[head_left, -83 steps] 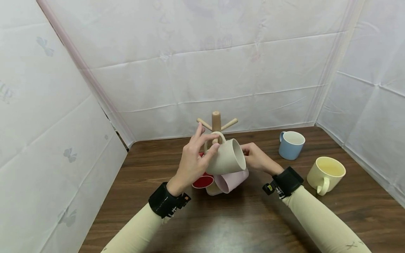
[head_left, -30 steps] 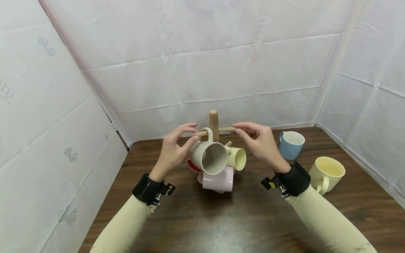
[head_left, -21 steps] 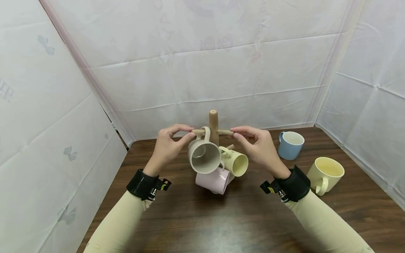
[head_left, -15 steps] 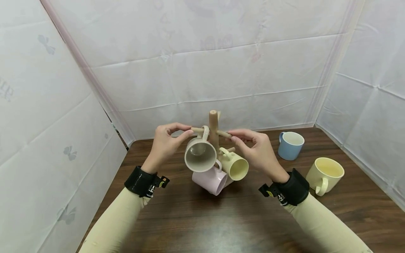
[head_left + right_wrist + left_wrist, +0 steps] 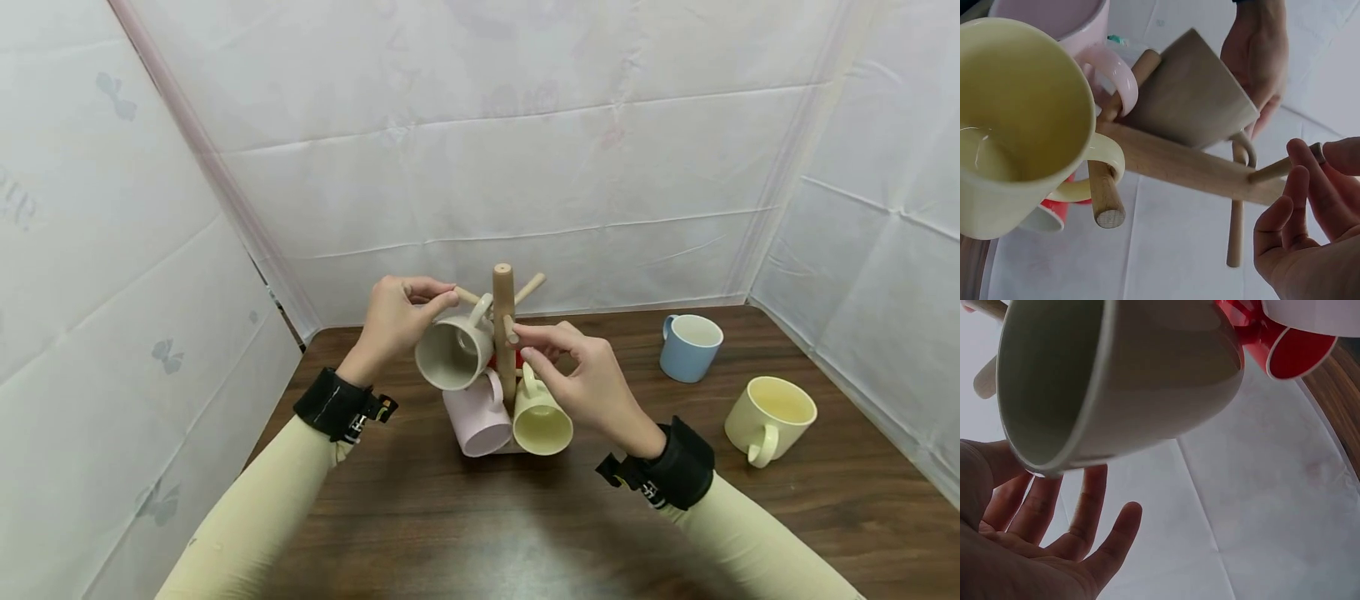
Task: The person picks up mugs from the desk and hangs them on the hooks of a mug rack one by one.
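Note:
A wooden mug tree (image 5: 503, 287) stands on the table with mugs hanging from its pegs. My left hand (image 5: 395, 321) pinches the end of the upper left peg, where a grey-beige mug (image 5: 452, 354) hangs by its handle, mouth tipped forward. With thumb and fingertips my right hand (image 5: 585, 379) pinches the tip of a bare upper peg (image 5: 1272, 170) that points toward me. Lower down hang a pink mug (image 5: 474, 417) on the left and a pale yellow mug (image 5: 542, 423) on the right. A red mug (image 5: 1300, 355) is mostly hidden behind them in the head view.
A blue mug (image 5: 686, 354) and a larger yellow mug (image 5: 768, 417) stand upright on the dark wooden table (image 5: 450, 517) at the right. Another bare upper peg (image 5: 531, 287) points back right. White sheeting (image 5: 480, 183) walls the back and sides.
My hands went from the grey-beige mug to two upper pegs. The tree has since turned, its front swinging left; the grey-beige and pink mugs moved left and the right-hand peg came forward.

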The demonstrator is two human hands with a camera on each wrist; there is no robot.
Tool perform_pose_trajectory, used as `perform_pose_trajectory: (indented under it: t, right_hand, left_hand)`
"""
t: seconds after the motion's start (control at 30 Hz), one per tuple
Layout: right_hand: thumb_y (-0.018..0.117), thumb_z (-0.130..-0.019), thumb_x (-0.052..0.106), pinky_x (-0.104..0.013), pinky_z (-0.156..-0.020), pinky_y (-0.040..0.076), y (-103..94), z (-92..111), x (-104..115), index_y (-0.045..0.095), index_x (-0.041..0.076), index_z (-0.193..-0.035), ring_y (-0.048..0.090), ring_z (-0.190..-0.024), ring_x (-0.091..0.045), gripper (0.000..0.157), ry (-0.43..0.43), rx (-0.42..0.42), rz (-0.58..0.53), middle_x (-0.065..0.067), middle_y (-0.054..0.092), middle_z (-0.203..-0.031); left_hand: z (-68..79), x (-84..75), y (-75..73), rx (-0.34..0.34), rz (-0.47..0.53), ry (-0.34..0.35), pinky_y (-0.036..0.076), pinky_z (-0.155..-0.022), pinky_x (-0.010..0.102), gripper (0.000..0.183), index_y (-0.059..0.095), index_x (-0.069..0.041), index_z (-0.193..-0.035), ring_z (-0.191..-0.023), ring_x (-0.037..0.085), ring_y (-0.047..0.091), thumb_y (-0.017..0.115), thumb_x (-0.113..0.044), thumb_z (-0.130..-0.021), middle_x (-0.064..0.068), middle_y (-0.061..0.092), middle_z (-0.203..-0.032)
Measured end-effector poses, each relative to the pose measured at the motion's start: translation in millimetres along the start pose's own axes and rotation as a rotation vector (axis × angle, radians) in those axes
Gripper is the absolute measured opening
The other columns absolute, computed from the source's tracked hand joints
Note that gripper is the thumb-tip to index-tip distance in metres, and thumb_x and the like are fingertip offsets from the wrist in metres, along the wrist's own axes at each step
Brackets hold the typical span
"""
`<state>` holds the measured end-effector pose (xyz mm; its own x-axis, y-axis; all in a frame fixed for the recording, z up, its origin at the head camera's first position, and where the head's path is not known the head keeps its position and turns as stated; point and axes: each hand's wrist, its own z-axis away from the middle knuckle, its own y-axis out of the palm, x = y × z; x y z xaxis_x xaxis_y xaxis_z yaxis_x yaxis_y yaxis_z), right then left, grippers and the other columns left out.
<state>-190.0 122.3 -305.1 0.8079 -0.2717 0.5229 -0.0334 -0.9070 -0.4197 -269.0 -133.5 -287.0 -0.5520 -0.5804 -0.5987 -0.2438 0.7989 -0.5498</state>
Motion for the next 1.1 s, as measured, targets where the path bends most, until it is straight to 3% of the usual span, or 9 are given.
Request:
perform_pose_trajectory:
  t: [0.23, 0.93, 1.1]
  right_hand:
    - [0.061, -0.090, 0.024, -0.027, -0.060, 0.045, 10.2, 5.9, -19.2, 0.060, 0.022, -0.124, 0.052, -0.076, -0.006, 0.035, -0.022, 0.030, 0.030, 0.010, 0.060, -0.094]
    - [0.059, -0.091, 0.025, -0.030, -0.058, 0.044, 18.2, 6.1, -20.7, 0.054, 0.023, -0.131, 0.049, -0.076, -0.007, 0.040, -0.008, 0.071, 0.004, 0.008, 0.060, -0.103]
    - [0.061, -0.090, 0.015, -0.032, -0.058, 0.045, 14.1, 2.9, -11.5, 0.054, 0.014, -0.130, 0.048, -0.072, -0.008, 0.041, -0.019, 0.101, 0.002, 0.003, 0.060, -0.104]
  left_hand:
    - [-11.5, -0.9, 5.9, 0.022, -0.049, 0.008, 0.052, -0.061, 0.026, 0.015, 0.074, -0.021, -0.090, -0.067, 0.000, 0.060, 0.071, -0.032, -0.081, -0.008, 0.069, -0.083]
    - [-22.8, 2.2, 20.6, 0.031, -0.018, -0.006, 0.053, -0.063, 0.027, 0.015, 0.074, -0.017, -0.093, -0.069, 0.003, 0.061, 0.069, -0.028, -0.083, -0.003, 0.070, -0.087]
    - [-23.5, 3.2, 20.0, 0.036, -0.001, 0.002, 0.053, -0.064, 0.029, 0.018, 0.073, -0.016, -0.094, -0.069, 0.006, 0.062, 0.068, -0.030, -0.084, -0.002, 0.070, -0.087]
